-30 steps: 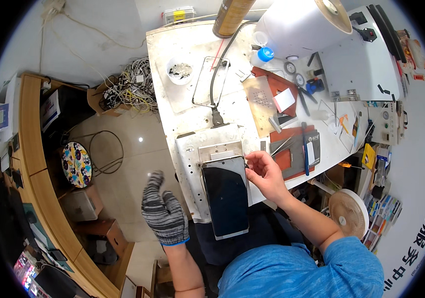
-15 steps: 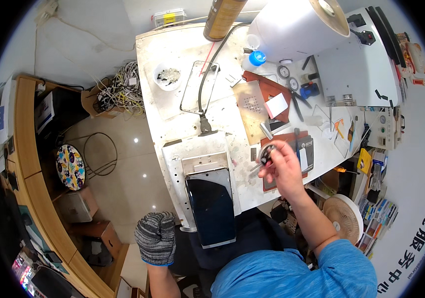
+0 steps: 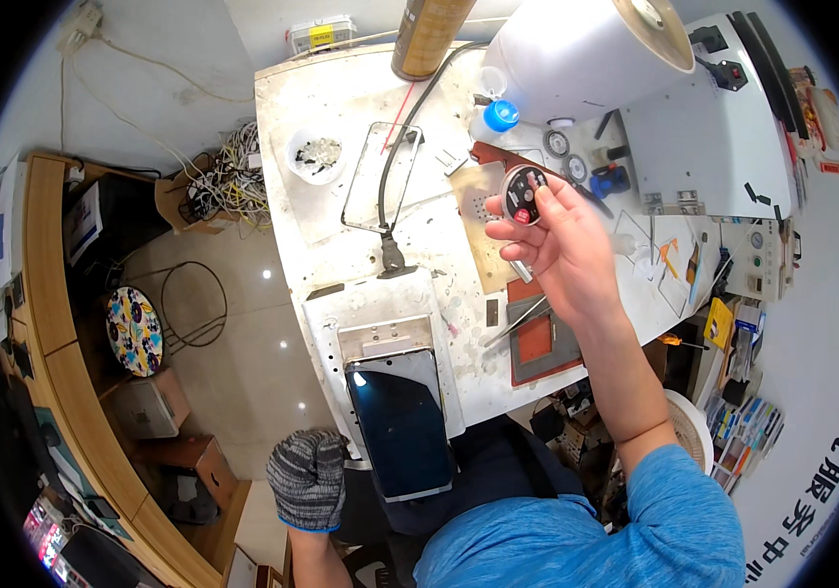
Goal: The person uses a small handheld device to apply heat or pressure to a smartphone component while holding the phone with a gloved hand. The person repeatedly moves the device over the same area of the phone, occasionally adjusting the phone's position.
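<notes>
My right hand (image 3: 576, 257) is raised over the right part of the workbench, pinching a small round spool (image 3: 519, 201) with a black and red label between thumb and fingers. My left hand (image 3: 308, 482), in a grey-black knit glove, is curled into a fist beside the bench's near edge; whatever it may hold is hidden. Between the two lies a phone (image 3: 402, 431), dark glass up, on a white metal heating plate device (image 3: 326, 328). The phone's near end juts out past the bench edge toward my lap.
A black power cable (image 3: 393, 257) runs back from the device past a thin phone frame (image 3: 346, 191). Left of that stands a small white tub (image 3: 294, 169) of scraps. Behind are a tall spray can (image 3: 429, 44), a blue-capped bottle (image 3: 500, 118) and a large white cylinder (image 3: 557, 73).
My right hand has lifted the spool farther away from me over the bench, turning its labelled face into view. My gloved left hand stays nearly in place.
</notes>
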Tool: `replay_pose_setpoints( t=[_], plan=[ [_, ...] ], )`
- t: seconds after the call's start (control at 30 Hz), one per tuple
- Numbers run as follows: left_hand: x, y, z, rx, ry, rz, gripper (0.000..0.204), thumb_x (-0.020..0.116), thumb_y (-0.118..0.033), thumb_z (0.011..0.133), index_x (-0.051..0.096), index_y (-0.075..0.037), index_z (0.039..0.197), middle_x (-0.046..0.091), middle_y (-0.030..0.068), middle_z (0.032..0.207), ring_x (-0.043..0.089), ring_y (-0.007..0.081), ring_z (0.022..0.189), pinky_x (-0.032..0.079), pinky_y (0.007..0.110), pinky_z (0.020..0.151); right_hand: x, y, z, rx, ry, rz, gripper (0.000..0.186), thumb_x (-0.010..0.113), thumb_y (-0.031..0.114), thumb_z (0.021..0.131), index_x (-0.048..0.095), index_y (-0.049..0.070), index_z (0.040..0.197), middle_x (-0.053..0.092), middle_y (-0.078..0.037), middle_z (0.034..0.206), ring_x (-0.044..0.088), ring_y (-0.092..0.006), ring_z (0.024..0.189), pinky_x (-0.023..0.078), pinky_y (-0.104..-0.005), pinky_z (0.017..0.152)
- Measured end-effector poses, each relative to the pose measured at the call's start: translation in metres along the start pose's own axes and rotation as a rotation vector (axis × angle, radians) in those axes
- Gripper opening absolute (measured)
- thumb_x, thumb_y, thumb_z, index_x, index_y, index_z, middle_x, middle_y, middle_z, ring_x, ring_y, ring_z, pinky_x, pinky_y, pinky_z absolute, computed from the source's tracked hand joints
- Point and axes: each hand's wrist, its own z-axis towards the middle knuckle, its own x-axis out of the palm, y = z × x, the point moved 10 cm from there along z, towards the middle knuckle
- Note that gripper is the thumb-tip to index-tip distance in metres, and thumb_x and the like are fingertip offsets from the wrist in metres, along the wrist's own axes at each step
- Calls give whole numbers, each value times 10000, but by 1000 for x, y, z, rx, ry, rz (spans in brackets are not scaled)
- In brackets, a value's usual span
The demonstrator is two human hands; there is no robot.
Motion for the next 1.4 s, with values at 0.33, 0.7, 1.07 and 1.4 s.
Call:
replay_pose_setpoints(
  t=[0.33, 0.7, 1.07, 1.4],
  plan=[
    [0, -2, -3, -21, -14, 24, 226, 574, -140, 908, 657, -16, 738, 619, 108, 674, 602, 230, 620, 470, 344, 595, 25, 0, 21, -48, 95, 69, 306, 437, 227, 1019, 444, -7, 1216, 630, -207, 1084, 684, -249, 920, 578, -319, 780],
    [-1, 0, -4, -26, -30, 61, 270, 563, -180, 926, 646, -13, 731, 616, 116, 676, 599, 248, 620, 472, 358, 604, 39, -2, 36, -64, 126, 54, 298, 447, 220, 1016, 442, -13, 1202, 644, -191, 1063, 682, -200, 864, 567, -312, 770],
    [-3, -6, 0, -2, -16, 48, 214, 582, -155, 886, 639, -23, 727, 613, 124, 674, 599, 285, 625, 469, 378, 604, 50, 5, 43, -106, 116, 27, 273, 446, 213, 1013, 463, 0, 1183, 658, -178, 1028, 683, -181, 827, 566, -301, 754],
    [-5, -27, -1, 82, 43, 123, 155, 613, -178, 835, 630, -72, 724, 596, 112, 661, 582, 331, 627, 460, 418, 586, 1, -3, 30, -42, -41, 11, 280, 457, 156, 992, 491, 14, 1231, 660, -183, 968, 581, -89, 646, 466, -200, 594]
  ],
)
